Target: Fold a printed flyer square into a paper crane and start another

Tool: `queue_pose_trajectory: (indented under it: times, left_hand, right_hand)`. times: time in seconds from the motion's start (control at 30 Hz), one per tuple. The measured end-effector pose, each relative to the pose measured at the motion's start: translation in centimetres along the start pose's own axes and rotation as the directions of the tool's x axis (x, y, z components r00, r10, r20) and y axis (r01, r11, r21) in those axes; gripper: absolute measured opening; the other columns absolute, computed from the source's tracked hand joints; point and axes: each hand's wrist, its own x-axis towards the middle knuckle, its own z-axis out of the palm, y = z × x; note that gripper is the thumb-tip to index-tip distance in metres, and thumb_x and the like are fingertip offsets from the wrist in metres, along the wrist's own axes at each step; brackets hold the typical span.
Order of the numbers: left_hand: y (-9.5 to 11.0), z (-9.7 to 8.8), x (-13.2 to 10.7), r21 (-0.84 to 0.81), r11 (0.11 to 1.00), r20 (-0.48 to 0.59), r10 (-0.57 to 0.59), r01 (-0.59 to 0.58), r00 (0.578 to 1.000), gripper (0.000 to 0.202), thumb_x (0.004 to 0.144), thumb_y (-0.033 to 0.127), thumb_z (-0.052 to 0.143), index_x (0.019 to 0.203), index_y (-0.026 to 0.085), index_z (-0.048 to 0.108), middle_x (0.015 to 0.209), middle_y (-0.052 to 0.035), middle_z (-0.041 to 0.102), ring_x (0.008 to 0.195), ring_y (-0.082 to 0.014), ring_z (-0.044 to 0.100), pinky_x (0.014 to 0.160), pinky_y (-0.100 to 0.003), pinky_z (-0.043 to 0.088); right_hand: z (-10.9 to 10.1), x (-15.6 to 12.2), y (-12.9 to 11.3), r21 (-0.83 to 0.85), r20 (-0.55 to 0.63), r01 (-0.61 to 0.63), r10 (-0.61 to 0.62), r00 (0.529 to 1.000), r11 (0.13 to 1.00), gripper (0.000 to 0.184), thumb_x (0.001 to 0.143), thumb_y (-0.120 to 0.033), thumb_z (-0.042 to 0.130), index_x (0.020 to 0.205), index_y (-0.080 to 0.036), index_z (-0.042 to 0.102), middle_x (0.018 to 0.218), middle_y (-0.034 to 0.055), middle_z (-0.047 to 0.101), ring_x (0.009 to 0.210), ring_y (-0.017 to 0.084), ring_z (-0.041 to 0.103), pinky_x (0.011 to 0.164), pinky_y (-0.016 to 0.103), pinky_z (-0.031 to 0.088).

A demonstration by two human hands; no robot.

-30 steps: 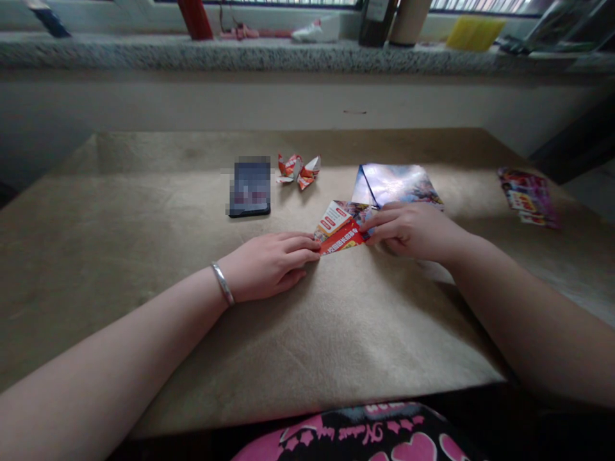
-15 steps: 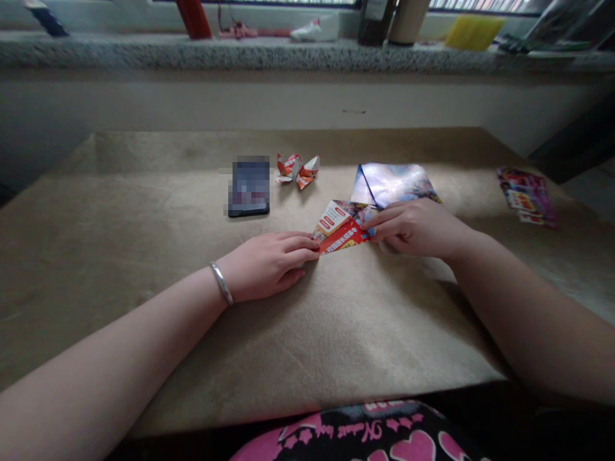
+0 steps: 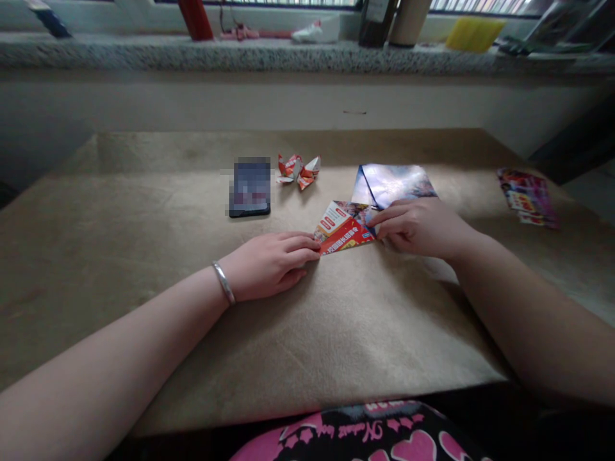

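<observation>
A small folded paper (image 3: 346, 225), printed red, white and yellow, lies on the table between my hands. At its left corner, my left hand (image 3: 276, 266) holds it down with the fingers together, a silver bangle on the wrist. My right hand (image 3: 413, 227) has its curled fingers on the paper's right edge; its thumb is mostly hidden. Just behind that hand lies a shiny blue-purple folded sheet (image 3: 396, 182), partly covered by the fingers. A folded red-and-white paper figure (image 3: 298, 171) with pointed tips stands farther back.
A phone (image 3: 250, 187), partly blurred out, lies left of the paper figure. Colourful printed papers (image 3: 528, 197) rest at the table's right side. On the stone windowsill (image 3: 269, 57) are a red cylinder (image 3: 195, 19), dark and beige containers, and a yellow block (image 3: 475, 34).
My right fingers have slid slightly right along the folded paper to its edge, uncovering more print. The left hand stays at its corner.
</observation>
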Motion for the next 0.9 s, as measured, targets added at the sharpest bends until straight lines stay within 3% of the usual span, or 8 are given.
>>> queue_pose_trajectory:
  times: [0.1,0.2,0.27,0.5,0.73,0.9]
  left_hand:
    - [0.1,-0.1,0.3,-0.004,1.0,-0.004,-0.002,0.002,1.0,0.029,0.087,0.018,0.048,0.115,0.017,0.056,0.126,-0.0103,0.057,0.119,-0.0211,0.052,0.1,-0.038,0.048]
    - [0.1,-0.1,0.7,-0.004,1.0,0.002,-0.02,0.02,1.0,0.026,0.088,0.019,0.047,0.112,0.016,0.057,0.124,-0.0104,0.057,0.117,-0.0211,0.052,0.1,-0.037,0.047]
    - [0.1,-0.1,1.0,-0.01,1.0,0.004,-0.025,0.026,1.0,0.026,0.088,0.02,0.046,0.112,0.016,0.057,0.123,-0.0109,0.057,0.116,-0.0215,0.052,0.1,-0.038,0.046]
    - [-0.1,0.4,1.4,-0.018,0.999,-0.021,-0.032,0.032,0.999,0.027,0.089,0.022,0.048,0.113,0.016,0.057,0.118,-0.0101,0.057,0.113,-0.0218,0.05,0.1,-0.038,0.044]
    - [0.5,0.4,1.8,0.012,0.997,-0.029,-0.078,0.078,0.997,0.025,0.09,0.022,0.046,0.111,0.014,0.058,0.116,-0.0111,0.057,0.111,-0.0227,0.051,0.099,-0.039,0.045]
    - [0.3,0.2,1.3,-0.016,0.999,-0.027,-0.051,0.051,0.998,0.023,0.09,0.019,0.044,0.109,0.016,0.058,0.119,-0.0101,0.058,0.112,-0.0206,0.052,0.099,-0.038,0.046]
  right_hand:
    - [0.3,0.7,-0.9,0.047,-0.079,0.03,-0.026,0.997,0.998,0.026,0.078,-0.013,0.047,0.076,-0.024,0.07,0.089,0.0008,0.072,0.087,0.019,0.061,0.076,0.032,0.046]
    - [0.9,1.5,-2.2,0.124,-0.143,0.074,-0.056,0.988,0.99,0.03,0.08,-0.013,0.047,0.095,-0.022,0.071,0.093,0.0057,0.071,0.092,0.021,0.058,0.08,0.034,0.046]
    - [1.3,2.0,-3.1,0.156,-0.105,0.092,-0.077,0.992,0.983,0.034,0.08,-0.013,0.048,0.104,-0.025,0.069,0.1,0.0055,0.069,0.091,0.02,0.057,0.08,0.034,0.045]
    - [2.5,2.8,-4.2,0.147,-0.089,0.119,-0.107,0.99,0.982,0.034,0.082,-0.015,0.048,0.109,-0.023,0.067,0.102,0.0098,0.064,0.092,0.022,0.053,0.079,0.036,0.043]
    - [2.1,2.8,-4.2,0.113,-0.027,0.127,-0.125,0.992,0.985,0.036,0.081,-0.014,0.049,0.112,-0.023,0.065,0.106,0.0092,0.064,0.095,0.022,0.053,0.077,0.034,0.043]
    - [1.9,2.7,-4.3,0.125,-0.018,0.102,-0.101,0.995,0.987,0.034,0.08,-0.013,0.048,0.108,-0.023,0.066,0.105,0.0079,0.065,0.095,0.021,0.054,0.077,0.033,0.042]
